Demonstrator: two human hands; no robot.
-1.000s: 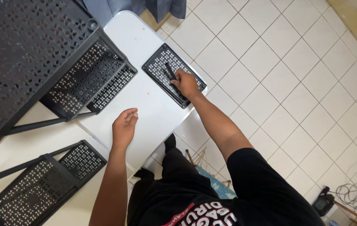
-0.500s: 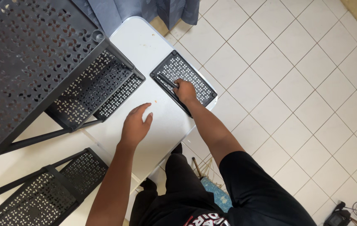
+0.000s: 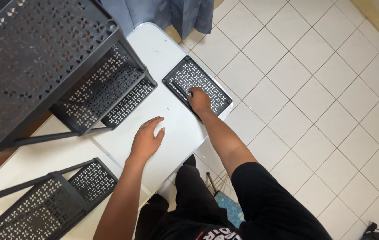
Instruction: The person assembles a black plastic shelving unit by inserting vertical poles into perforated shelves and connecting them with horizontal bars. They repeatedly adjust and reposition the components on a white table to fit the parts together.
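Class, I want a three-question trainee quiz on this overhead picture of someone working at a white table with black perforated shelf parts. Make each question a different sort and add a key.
1. True or false: the left hand lies flat on the white table, holding nothing.
2. Which thing does the right hand rest on?
A. the small perforated panel at the table's corner
B. the tall black shelf unit
C. the grey curtain
3. Fill in: the black rods lie on the panel, just to the ____ of the right hand in the picture.

Key: 1 true; 2 A; 3 left.
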